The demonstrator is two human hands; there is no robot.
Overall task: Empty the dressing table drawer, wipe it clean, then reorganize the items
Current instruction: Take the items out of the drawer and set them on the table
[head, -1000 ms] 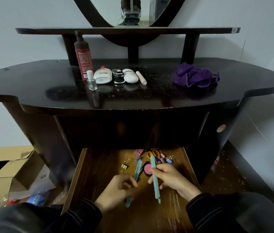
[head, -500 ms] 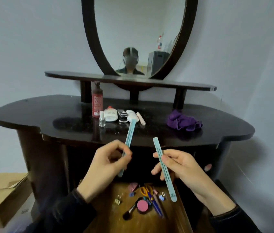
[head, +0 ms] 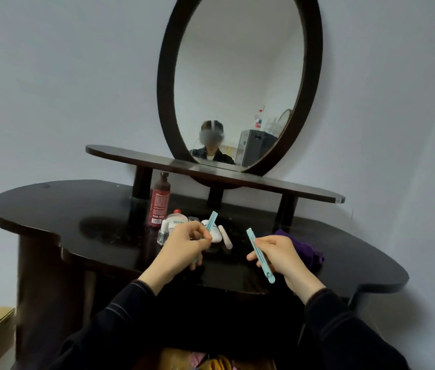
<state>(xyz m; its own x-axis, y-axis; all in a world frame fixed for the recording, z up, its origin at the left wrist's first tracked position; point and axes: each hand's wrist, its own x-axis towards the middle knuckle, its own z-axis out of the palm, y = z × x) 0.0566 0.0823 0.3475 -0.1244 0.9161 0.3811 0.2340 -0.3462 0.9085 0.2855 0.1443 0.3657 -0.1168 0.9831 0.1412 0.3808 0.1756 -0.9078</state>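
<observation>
Two blue sticks, one in each hand, held over the tabletop.

My left hand pinches one stick above the toiletries. My right hand grips the other stick mid-length, beside the cloth. I reckon setting the left one down could tip the clear bottle or roll the white tube. Either stick might slide off the glossy tabletop. I count two sticks, one red bottle, one clear bottle, one tube and one cloth. The drawer barely shows below, not yet empty.

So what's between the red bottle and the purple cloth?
Head view: a small clear bottle, a white jar, a white case and a white stick, partly behind the left hand.
</observation>
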